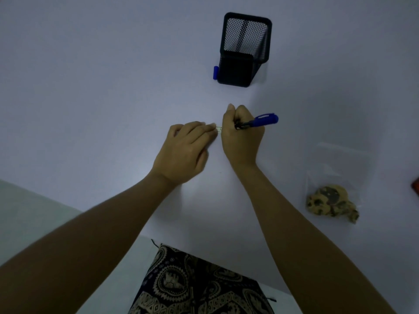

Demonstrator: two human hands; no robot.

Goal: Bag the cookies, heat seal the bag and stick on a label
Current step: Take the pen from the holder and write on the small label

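Note:
A small white label lies on the white table, mostly hidden between my hands. My left hand rests flat with its fingertips pressing the label's left end. My right hand grips a blue marker, its tip down at the label and hidden by the fingers. At the right lies a clear plastic bag holding chocolate chip cookies in its lower end, well apart from both hands.
A black mesh pen holder stands at the back of the table, with a blue cap at its left side. A red object shows at the right edge. The table's front edge runs just above my patterned trousers.

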